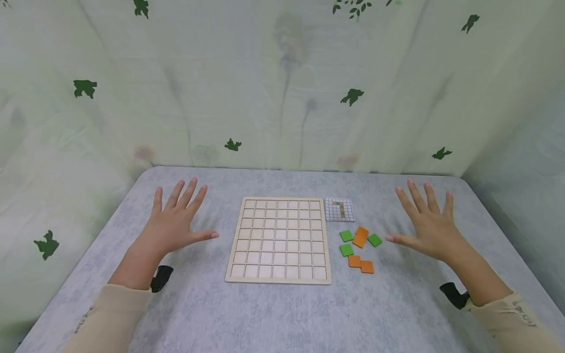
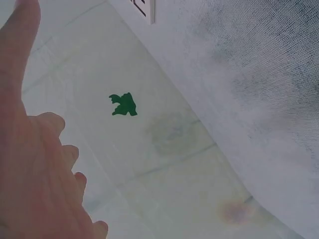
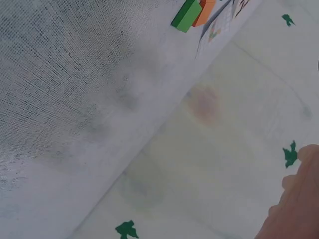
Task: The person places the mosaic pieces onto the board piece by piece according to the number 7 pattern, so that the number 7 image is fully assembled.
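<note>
My left hand hovers with fingers spread at the left of a pale wooden grid board; nothing is in it. On the other side my right hand is spread the same way, also holding nothing. Its thumb points toward a loose group of small square tiles, some green and some orange. Two orange tiles overlap. A small pattern card lies by the board's far right corner, printed with a grid and a few orange and green squares. In the right wrist view a green tile shows at the top edge.
A grey mottled cloth covers the table, whose far edge meets a pale curtain with green bird shapes. The curtain also closes in the left and right sides. Each wrist wears a black strap mount.
</note>
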Motion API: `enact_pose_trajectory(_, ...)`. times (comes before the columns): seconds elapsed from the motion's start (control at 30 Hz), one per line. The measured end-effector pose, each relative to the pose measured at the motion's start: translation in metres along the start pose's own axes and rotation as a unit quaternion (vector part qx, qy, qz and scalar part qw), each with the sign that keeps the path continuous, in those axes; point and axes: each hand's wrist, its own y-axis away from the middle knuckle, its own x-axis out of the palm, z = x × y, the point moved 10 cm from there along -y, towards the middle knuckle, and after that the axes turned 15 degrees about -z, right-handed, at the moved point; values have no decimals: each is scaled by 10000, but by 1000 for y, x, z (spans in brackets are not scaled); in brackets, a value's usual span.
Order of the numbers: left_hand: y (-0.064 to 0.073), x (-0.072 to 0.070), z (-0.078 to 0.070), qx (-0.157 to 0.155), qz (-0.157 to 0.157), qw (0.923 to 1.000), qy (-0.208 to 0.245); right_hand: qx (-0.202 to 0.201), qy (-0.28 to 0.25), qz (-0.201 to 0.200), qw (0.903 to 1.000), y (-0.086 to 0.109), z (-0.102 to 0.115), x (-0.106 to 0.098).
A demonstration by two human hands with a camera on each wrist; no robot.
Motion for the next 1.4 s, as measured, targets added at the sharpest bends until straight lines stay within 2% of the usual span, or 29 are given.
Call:
enact_pose_trajectory(0.1, 0, 0, -2, 103, -138, 9998, 105, -113, -234, -166, 9995, 0, 5, -4)
enact_pose_trajectory(0.17, 0, 0, -5, 205, -286, 9991, 245, -202, -589, -312, 9976, 0, 11, -7)
enact_pose_trajectory(0.3, 2, 3, -11, 326, -612, 9953, 672, -323, -1453, -564, 9873, 4, 24, -9)
enact_pose_trajectory(0.4, 5, 8, -16, 272, -758, 9903, 1130, -205, -2006, -496, 9782, 10, 32, -5)
enact_pose_trajectory(0.5, 9, 17, -21, 114, -814, 9820, 1702, 62, -2470, -215, 9688, 18, 39, 5)
enact_pose_trajectory(0.7, 14, 41, -33, -387, -547, 9600, 2718, 556, -3213, 475, 9442, 36, 52, 33)
enact_pose_trajectory(0.87, 17, 53, -43, -704, -238, 9373, 3404, 767, -3485, 816, 9306, 46, 59, 52)
enact_pose_trajectory(1.1, 25, 77, -48, -855, 275, 9226, 3753, 995, -3460, 1235, 9247, 54, 58, 73)
enact_pose_trajectory(1.3, 33, 90, -45, -961, 477, 9096, 4015, 976, -3446, 1262, 9251, 57, 59, 77)
enact_pose_trajectory(1.4, 36, 94, -44, -907, 551, 9065, 4086, 985, -3436, 1274, 9252, 57, 60, 77)
